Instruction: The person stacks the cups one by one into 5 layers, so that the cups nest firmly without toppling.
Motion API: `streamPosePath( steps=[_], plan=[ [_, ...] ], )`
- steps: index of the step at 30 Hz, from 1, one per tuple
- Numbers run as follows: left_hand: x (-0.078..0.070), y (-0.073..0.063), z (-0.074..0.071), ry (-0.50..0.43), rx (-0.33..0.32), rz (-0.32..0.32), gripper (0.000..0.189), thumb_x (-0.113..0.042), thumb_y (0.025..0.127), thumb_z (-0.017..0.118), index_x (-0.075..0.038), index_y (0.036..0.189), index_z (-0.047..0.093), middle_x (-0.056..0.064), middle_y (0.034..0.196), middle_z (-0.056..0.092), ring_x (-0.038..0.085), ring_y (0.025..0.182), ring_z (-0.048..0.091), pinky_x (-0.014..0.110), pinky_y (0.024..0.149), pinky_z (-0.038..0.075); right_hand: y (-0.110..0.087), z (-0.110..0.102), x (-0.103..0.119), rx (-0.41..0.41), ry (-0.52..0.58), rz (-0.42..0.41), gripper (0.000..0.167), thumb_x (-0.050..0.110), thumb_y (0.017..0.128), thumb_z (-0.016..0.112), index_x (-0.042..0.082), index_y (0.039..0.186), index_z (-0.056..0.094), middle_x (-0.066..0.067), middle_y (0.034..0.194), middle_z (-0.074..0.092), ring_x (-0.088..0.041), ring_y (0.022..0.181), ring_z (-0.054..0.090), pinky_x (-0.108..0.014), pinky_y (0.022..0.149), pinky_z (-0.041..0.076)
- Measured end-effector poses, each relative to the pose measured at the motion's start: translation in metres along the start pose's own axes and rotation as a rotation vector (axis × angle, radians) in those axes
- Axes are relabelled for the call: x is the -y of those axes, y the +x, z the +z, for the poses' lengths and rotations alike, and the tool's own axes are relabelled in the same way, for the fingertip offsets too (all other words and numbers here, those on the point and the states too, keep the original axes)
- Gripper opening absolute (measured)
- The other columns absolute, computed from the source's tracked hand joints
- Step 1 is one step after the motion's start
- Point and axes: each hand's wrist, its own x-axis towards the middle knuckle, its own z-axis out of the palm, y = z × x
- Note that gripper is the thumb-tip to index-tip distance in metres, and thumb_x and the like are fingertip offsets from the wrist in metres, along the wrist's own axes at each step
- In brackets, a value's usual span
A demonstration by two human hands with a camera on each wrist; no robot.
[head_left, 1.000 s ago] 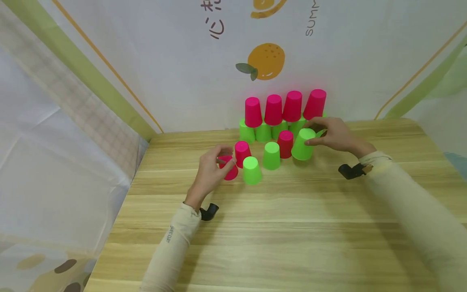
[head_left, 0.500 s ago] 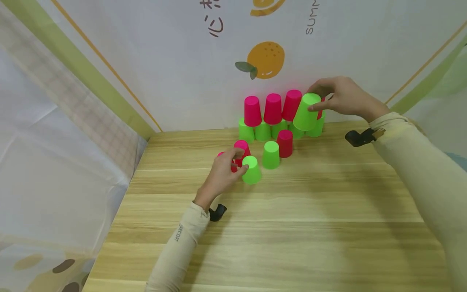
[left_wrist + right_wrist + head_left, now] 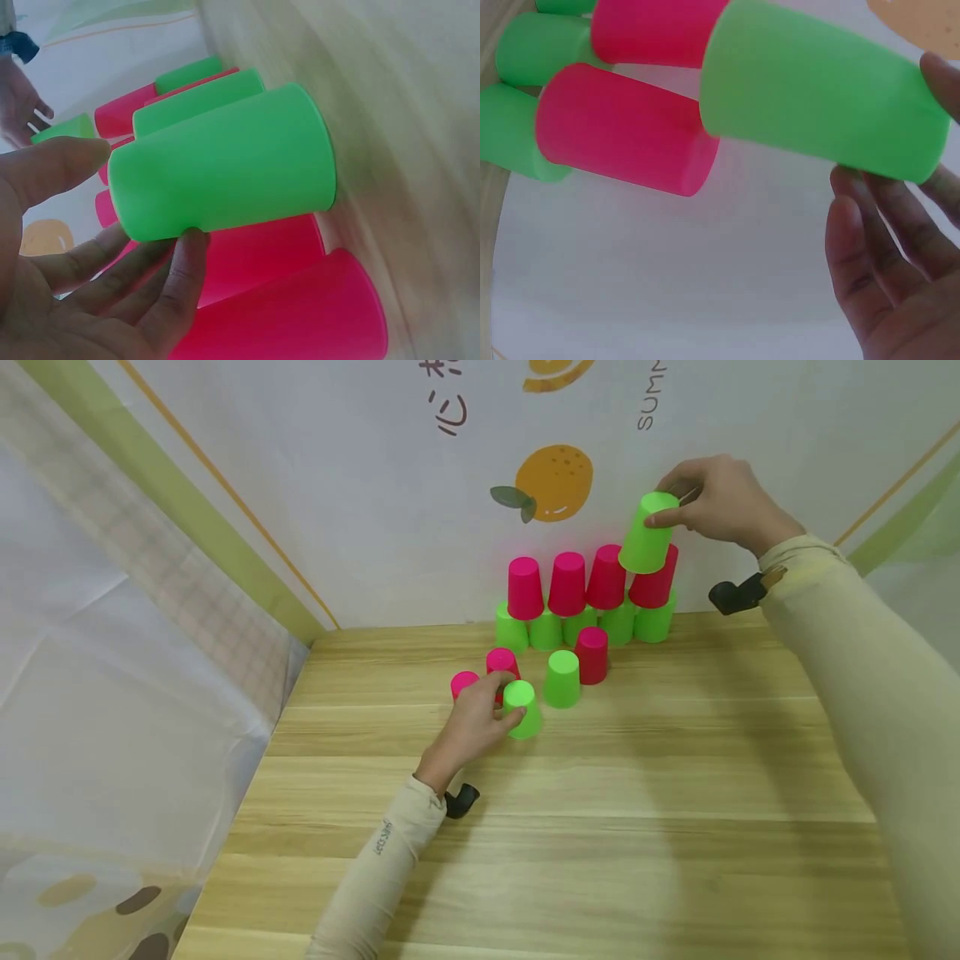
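My right hand (image 3: 727, 503) pinches an upside-down green cup (image 3: 648, 539) near its closed end. It is raised over the right end of a row of upside-down pink cups (image 3: 567, 585), overlapping the last ones in the head view. Those pink cups stand on a back row of green cups (image 3: 652, 620) by the wall. Below and to the left, my left hand (image 3: 474, 720) grips a second green cup (image 3: 225, 161), mouth down on the table, thumb on one side and fingers on the other. Two pink cups (image 3: 464, 681) stand close behind that hand, partly covered by it.
Between my hands stand another green cup (image 3: 562, 681) and a pink cup (image 3: 592, 656), both upside down, in front of the stacked rows. The wooden table (image 3: 600, 860) meets a white printed cloth (image 3: 390, 527) right behind the stack. A cloth also hangs at the left.
My right hand has lifted its green cup from near the table up over the pink row. My left hand has moved right from a pink cup to a green one and now grips it.
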Motion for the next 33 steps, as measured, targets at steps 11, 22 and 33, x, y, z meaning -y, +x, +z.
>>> streamPosePath(
  steps=[11, 22, 33],
  plan=[
    [0.003, 0.002, 0.008, 0.078, -0.008, -0.006, 0.041, -0.014, 0.089, 0.073, -0.003, 0.125, 0.056, 0.012, 0.114, 0.068, 0.026, 0.103, 0.067, 0.039, 0.09, 0.058, 0.009, 0.006, 0.002, -0.053, -0.025, 0.065, 0.067, 0.043, 0.094, 0.065, -0.003, 0.14, 0.053, -0.029, 0.14, 0.057, -0.045, 0.129, 0.05, -0.051, 0.091, 0.047],
    [0.005, 0.001, 0.011, 0.066, -0.005, -0.026, 0.045, -0.015, 0.089, 0.075, -0.002, 0.127, 0.054, 0.013, 0.12, 0.068, 0.028, 0.105, 0.071, 0.038, 0.091, 0.06, 0.011, 0.012, 0.007, -0.056, -0.014, 0.085, 0.069, 0.042, 0.095, 0.064, -0.003, 0.145, 0.047, -0.03, 0.146, 0.051, -0.047, 0.134, 0.046, -0.061, 0.107, 0.045],
    [-0.005, -0.001, 0.002, 0.07, -0.006, 0.008, 0.043, -0.015, 0.088, 0.076, -0.002, 0.124, 0.055, 0.013, 0.114, 0.07, 0.027, 0.101, 0.071, 0.039, 0.089, 0.061, 0.006, 0.014, 0.006, -0.083, -0.049, 0.05, 0.073, 0.037, 0.094, 0.066, -0.002, 0.149, 0.039, -0.029, 0.15, 0.047, -0.049, 0.134, 0.048, -0.062, 0.107, 0.046]
  ],
)
